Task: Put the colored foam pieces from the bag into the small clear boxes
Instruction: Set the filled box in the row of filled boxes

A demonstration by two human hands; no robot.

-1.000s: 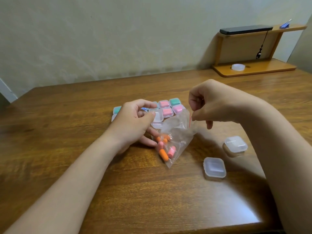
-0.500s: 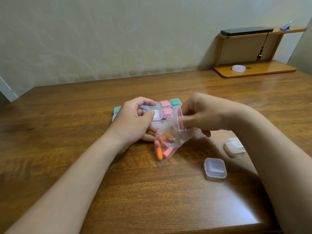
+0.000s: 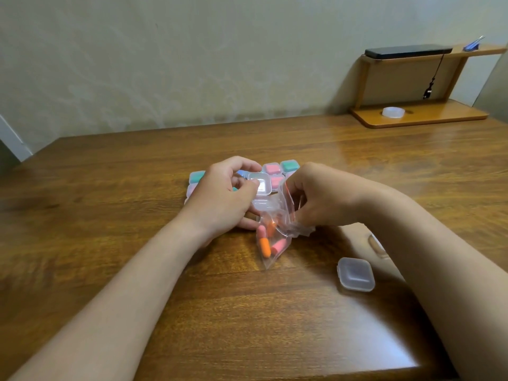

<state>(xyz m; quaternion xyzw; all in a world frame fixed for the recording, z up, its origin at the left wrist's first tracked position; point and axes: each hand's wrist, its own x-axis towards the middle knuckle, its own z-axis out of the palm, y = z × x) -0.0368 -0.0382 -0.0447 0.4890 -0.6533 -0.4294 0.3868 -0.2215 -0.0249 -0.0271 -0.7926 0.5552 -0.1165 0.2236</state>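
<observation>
One glossy brown wooden bench (image 3: pixel 110 188) is seen under everything. A light wooden shelf stand (image 3: pixel 420 116) is set at its far right. The left hand (image 3: pixel 222 202) is curled round an open small clear box (image 3: pixel 261 184), thumb on the rim. The clear plastic zip bag (image 3: pixel 280 229) is pinched at its mouth by the right hand (image 3: pixel 319 199), lower corner on the bench. Filled clear boxes (image 3: pixel 275 171) are clustered just behind the hands. One closed clear box (image 3: pixel 355 274) lies near the right forearm. Orange and pink foam pieces (image 3: pixel 265 247) are gathered low in the bag.

Left hand (image 3: pixel 220 199) holds an open clear box (image 3: pixel 259 183); right hand (image 3: pixel 321 199) grips the bag (image 3: pixel 275 232).
</observation>
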